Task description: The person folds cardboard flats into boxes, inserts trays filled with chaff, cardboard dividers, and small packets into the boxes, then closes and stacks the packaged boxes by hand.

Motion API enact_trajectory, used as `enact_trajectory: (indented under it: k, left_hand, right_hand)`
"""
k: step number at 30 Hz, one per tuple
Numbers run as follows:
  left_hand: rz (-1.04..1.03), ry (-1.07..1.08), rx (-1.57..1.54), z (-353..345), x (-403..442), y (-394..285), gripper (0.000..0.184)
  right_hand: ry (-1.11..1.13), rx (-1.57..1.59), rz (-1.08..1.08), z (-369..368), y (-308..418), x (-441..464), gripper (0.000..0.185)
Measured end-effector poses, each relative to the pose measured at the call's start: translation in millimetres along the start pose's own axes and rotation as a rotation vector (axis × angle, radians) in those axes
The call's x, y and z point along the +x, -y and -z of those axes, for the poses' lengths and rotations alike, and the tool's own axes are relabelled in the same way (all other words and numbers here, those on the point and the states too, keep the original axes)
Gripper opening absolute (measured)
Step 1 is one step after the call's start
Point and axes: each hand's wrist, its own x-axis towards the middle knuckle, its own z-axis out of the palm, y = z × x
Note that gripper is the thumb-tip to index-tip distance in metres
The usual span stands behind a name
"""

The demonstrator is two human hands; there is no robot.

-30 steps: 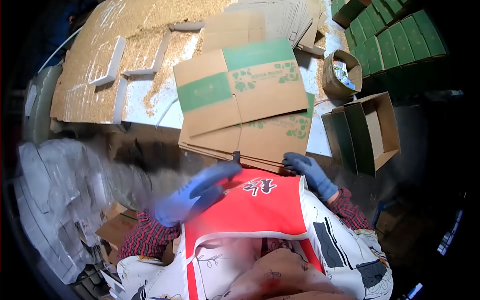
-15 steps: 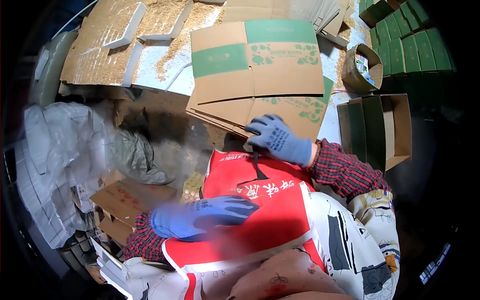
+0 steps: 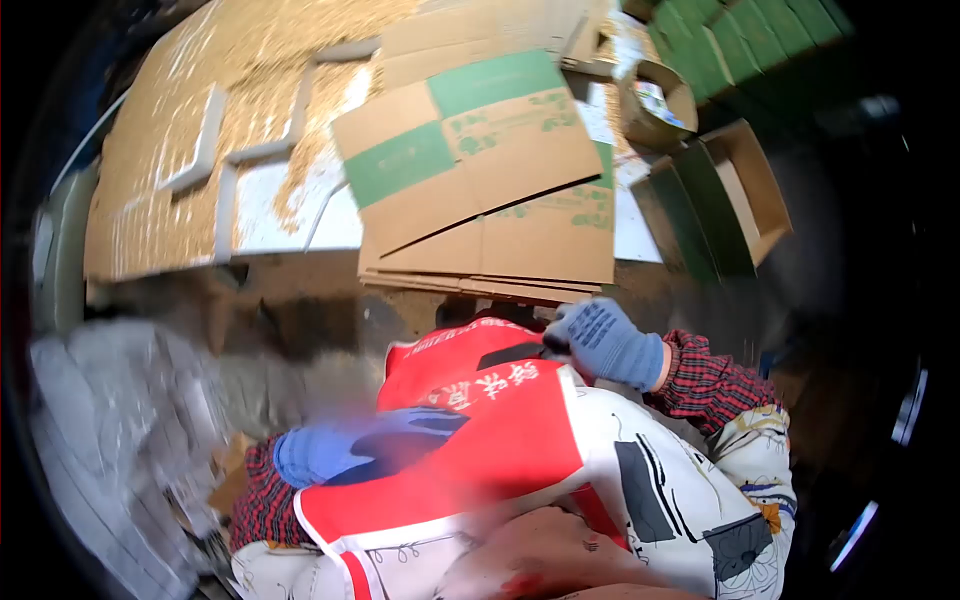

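A red apron (image 3: pixel 500 430) with white lettering and white edging covers the lap. My left hand (image 3: pixel 375 445), in a blue-grey glove, lies flat on its left part with the fingers stretched out. At the apron's upper right, my right hand (image 3: pixel 605 342) has its gloved fingers curled at a dark strap (image 3: pixel 512 354); the fingertips are partly hidden and blurred, and the strap appears to run into them. Beyond the hands, flattened brown-and-green cartons (image 3: pixel 480 160) lie stacked at the table's near edge, touched by neither hand.
Wood shavings and white dividers (image 3: pixel 208 140) cover the table (image 3: pixel 290 195). An open carton (image 3: pixel 715 200) and a round container (image 3: pixel 655 105) stand at the right, green boxes (image 3: pixel 740 45) behind. Clear plastic sheeting (image 3: pixel 120 430) hangs at the left.
My right hand has moved from the cartons' near edge down to the apron's strap. My left hand stays on the apron. The view has shifted, and the cartons appear further left.
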Motion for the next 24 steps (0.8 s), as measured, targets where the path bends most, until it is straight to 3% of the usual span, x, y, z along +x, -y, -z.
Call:
enact_trajectory:
  k: [5, 8, 9, 11, 12, 14, 16, 17, 19, 20, 21, 22, 23, 24]
  left_hand:
    - [0.242, 0.078, -0.349, 32.4, -39.9, -6.1, 0.063]
    - [0.539, -0.004, -0.687, 54.2, -20.4, -25.9, 0.068]
    - [0.631, -0.05, -0.776, 60.2, 1.0, -40.6, 0.071]
    - [0.572, -0.055, -0.525, 86.3, 15.8, -13.9, 0.064]
    - [0.572, -0.244, -0.812, 91.0, 21.3, 11.8, 0.061]
    - [0.617, -0.348, -0.692, 97.1, 49.4, 28.5, 0.044]
    - [0.725, -0.134, -0.551, 93.3, 78.7, 33.7, 0.034]
    - [0.619, 0.058, -0.247, 92.1, 80.8, 59.5, 0.032]
    - [0.605, 0.251, 0.247, 79.8, 86.1, 82.8, 0.035]
    - [0.748, 0.269, 0.18, 73.8, 83.4, 75.9, 0.036]
    - [0.682, 0.406, 0.35, 74.3, 85.0, 73.1, 0.036]
    - [0.645, 0.421, 0.308, 75.5, 80.3, 73.7, 0.036]
    - [0.615, 0.408, 0.23, 78.7, 75.1, 74.9, 0.037]
    - [0.609, 0.402, 0.177, 81.4, 72.7, 76.8, 0.037]
  right_hand:
    - [0.132, 0.384, -0.062, -1.6, 18.9, -24.2, 0.027]
    - [-0.073, 0.471, 0.108, -42.3, 5.0, -18.6, 0.032]
    - [-0.081, 0.653, 0.16, -63.4, -2.9, -15.0, 0.032]
    - [-0.101, 0.677, 0.295, -93.3, -14.8, -0.3, 0.03]
    - [-0.063, 0.705, 0.328, -93.2, -16.5, 6.4, 0.03]
    - [0.183, 0.939, 0.227, -59.1, -4.5, 5.0, 0.028]
    - [0.279, 0.846, 0.217, -40.3, -5.3, 14.9, 0.028]
    - [0.318, 0.849, 0.262, -43.7, -9.3, 21.0, 0.028]
    - [0.346, 0.827, 0.296, -36.1, -12.5, 25.6, 0.028]
    - [0.345, 0.725, 0.322, -28.3, -11.6, 27.3, 0.032]
    - [0.343, 0.624, 0.345, -20.0, -11.5, 29.3, 0.035]
    - [0.43, 0.682, 0.365, -9.5, -11.3, 30.7, 0.039]
    - [0.333, 0.646, 0.471, -19.3, -20.9, 33.9, 0.037]
    - [0.393, 0.695, 0.468, -22.5, -19.9, 40.4, 0.035]
